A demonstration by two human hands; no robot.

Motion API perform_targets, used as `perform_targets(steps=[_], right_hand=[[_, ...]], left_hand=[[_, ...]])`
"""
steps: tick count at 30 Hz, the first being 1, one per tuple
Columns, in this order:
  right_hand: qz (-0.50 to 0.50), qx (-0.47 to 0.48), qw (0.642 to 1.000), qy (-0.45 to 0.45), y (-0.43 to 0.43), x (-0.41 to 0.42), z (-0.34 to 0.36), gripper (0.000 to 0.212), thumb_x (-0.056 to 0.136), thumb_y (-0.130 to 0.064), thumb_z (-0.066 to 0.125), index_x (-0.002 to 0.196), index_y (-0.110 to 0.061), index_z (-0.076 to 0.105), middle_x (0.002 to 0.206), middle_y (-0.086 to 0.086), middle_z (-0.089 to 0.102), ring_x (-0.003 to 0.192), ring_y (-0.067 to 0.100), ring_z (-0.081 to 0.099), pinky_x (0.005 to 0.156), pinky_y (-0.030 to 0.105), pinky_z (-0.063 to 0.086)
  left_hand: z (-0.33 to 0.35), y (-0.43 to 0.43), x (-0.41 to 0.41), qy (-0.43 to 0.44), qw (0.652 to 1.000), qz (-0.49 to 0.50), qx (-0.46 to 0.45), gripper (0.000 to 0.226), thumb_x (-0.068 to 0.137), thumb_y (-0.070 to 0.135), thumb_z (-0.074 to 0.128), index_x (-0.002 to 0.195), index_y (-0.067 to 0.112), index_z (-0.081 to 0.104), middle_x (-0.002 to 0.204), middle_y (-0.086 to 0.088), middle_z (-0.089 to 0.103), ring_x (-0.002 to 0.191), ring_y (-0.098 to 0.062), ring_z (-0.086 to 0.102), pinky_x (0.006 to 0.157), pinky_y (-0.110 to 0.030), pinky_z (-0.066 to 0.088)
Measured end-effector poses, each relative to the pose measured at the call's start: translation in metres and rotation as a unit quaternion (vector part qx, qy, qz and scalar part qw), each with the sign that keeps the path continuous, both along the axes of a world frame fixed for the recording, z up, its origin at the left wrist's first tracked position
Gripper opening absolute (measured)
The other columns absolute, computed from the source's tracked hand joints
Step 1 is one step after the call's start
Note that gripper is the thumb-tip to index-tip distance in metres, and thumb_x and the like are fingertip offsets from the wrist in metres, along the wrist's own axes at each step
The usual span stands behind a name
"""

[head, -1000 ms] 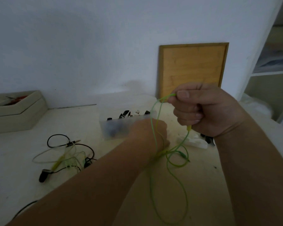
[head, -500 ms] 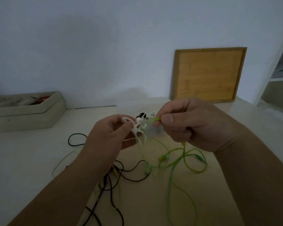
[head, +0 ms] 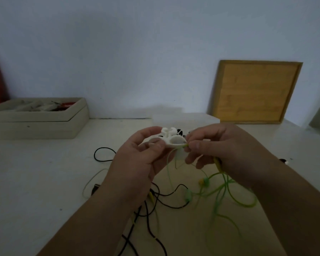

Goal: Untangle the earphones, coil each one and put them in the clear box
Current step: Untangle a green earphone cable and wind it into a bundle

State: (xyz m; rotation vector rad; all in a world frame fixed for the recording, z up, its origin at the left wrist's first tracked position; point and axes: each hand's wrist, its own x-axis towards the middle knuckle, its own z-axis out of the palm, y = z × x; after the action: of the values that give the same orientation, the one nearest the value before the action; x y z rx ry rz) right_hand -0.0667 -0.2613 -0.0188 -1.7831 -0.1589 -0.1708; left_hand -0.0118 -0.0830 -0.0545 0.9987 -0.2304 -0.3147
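Green cord [head: 216, 200] in R hand [head: 224, 148] pinch

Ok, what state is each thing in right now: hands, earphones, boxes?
Green earphones: uncoiled, hanging to the table.
Black earphones: uncoiled, lying on the table.
Left hand: holds a white plastic piece.
Right hand: pinches the green earphones' cable.
Clear box: mostly hidden behind the hands.
Beige box: open.

L hand [head: 137, 163] grips white plastic piece [head: 174, 140], R hand [head: 222, 150] pinches green cable [head: 220, 193].
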Motion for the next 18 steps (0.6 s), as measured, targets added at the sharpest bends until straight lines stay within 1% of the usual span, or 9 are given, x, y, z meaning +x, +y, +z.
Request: perform_targets(steps=[2, 4, 5, 7, 9, 12, 15, 17, 18], right_hand=[[-0.009, 0.026, 1.000, -0.004, 0.0006, 0.0009, -0.0007, 0.009, 0.079, -0.008, 0.068, 0.078, -0.007, 0.076, 0.084, 0.019, 0.073, 0.076, 0.030, 0.072, 0.064, 0.033, 0.057], [-0.008, 0.034, 0.999, -0.004, 0.0020, 0.0001, -0.0006, 0.012, 0.073, -0.016, 0.068, 0.077, -0.010, 0.077, 0.082, 0.018, 0.073, 0.077, 0.031, 0.072, 0.067, 0.035, 0.058], [-0.008, 0.033, 0.999, -0.003, 0.0031, -0.0004, -0.0003, 0.012, 0.073, -0.016, 0.068, 0.077, -0.010, 0.077, 0.081, 0.018, 0.072, 0.076, 0.031, 0.072, 0.068, 0.036, 0.058], [-0.009, 0.025, 1.000, -0.006, 0.0037, -0.0005, -0.0002, 0.010, 0.080, -0.009, 0.067, 0.079, -0.009, 0.076, 0.082, 0.020, 0.072, 0.076, 0.031, 0.072, 0.068, 0.038, 0.059], [-0.016, 0.018, 1.000, -0.009, 0.0038, -0.0006, 0.0003, 0.013, 0.085, -0.003, 0.063, 0.080, -0.006, 0.076, 0.081, 0.019, 0.072, 0.075, 0.031, 0.072, 0.068, 0.038, 0.059], [-0.019, 0.013, 1.000, -0.006, 0.0036, -0.0007, 0.0014, 0.013, 0.087, -0.002, 0.062, 0.081, -0.003, 0.074, 0.080, 0.018, 0.073, 0.073, 0.029, 0.071, 0.066, 0.034, 0.059], [-0.033, 0.021, 0.999, 0.005, 0.0022, -0.0007, 0.0020, 0.012, 0.086, -0.002, 0.062, 0.081, 0.000, 0.073, 0.080, 0.018, 0.073, 0.071, 0.028, 0.070, 0.064, 0.033, 0.058], [-0.044, 0.021, 0.999, 0.001, 0.0019, -0.0011, 0.0028, 0.013, 0.087, -0.002, 0.062, 0.080, -0.002, 0.073, 0.080, 0.018, 0.072, 0.069, 0.027, 0.069, 0.061, 0.031, 0.057], [-0.050, 0.010, 0.999, -0.007, 0.0021, -0.0014, 0.0031, 0.014, 0.087, -0.003, 0.063, 0.080, -0.004, 0.074, 0.076, 0.018, 0.070, 0.065, 0.025, 0.067, 0.057, 0.030, 0.055]], left_hand=[[-0.0011, 0.0016, -0.0009, -0.022, 0.999, -0.008, 0.036, 0.027, 0.087, -0.003, 0.062, 0.112, 0.007, 0.065, 0.105, -0.015, 0.073, 0.089, -0.027, 0.073, 0.072, -0.029, 0.060], [-0.0026, 0.0028, -0.0011, -0.046, 0.995, 0.005, 0.086, 0.026, 0.087, -0.003, 0.064, 0.109, 0.010, 0.065, 0.102, -0.011, 0.075, 0.082, -0.025, 0.073, 0.070, -0.028, 0.058], [-0.0023, 0.0032, -0.0016, -0.051, 0.994, 0.007, 0.096, 0.025, 0.087, -0.002, 0.065, 0.109, 0.011, 0.065, 0.101, -0.011, 0.075, 0.081, -0.025, 0.073, 0.070, -0.029, 0.058], [0.0008, 0.0035, -0.0024, -0.047, 0.995, 0.002, 0.088, 0.023, 0.086, 0.003, 0.067, 0.108, 0.010, 0.065, 0.100, -0.013, 0.075, 0.080, -0.025, 0.073, 0.071, -0.030, 0.058], [0.0033, 0.0037, -0.0023, -0.034, 0.997, 0.004, 0.073, 0.016, 0.087, 0.009, 0.066, 0.102, 0.009, 0.065, 0.097, -0.015, 0.075, 0.075, -0.026, 0.071, 0.067, -0.032, 0.057], [0.0023, 0.0043, -0.0010, -0.043, 0.994, 0.024, 0.095, 0.005, 0.090, 0.011, 0.064, 0.093, 0.009, 0.060, 0.090, -0.015, 0.075, 0.073, -0.025, 0.071, 0.063, -0.031, 0.057], [0.0008, 0.0047, -0.0012, -0.078, 0.988, 0.029, 0.128, 0.011, 0.088, 0.010, 0.066, 0.098, 0.010, 0.061, 0.088, -0.011, 0.076, 0.078, -0.022, 0.072, 0.067, -0.031, 0.058], [0.0000, 0.0050, -0.0007, -0.125, 0.975, 0.028, 0.179, 0.018, 0.086, 0.012, 0.068, 0.103, 0.017, 0.068, 0.088, -0.005, 0.076, 0.080, -0.022, 0.071, 0.073, -0.034, 0.058], [-0.0008, 0.0054, -0.0005, -0.150, 0.966, 0.025, 0.207, 0.020, 0.085, 0.014, 0.069, 0.104, 0.022, 0.071, 0.085, -0.001, 0.075, 0.076, -0.020, 0.068, 0.073, -0.033, 0.055]])
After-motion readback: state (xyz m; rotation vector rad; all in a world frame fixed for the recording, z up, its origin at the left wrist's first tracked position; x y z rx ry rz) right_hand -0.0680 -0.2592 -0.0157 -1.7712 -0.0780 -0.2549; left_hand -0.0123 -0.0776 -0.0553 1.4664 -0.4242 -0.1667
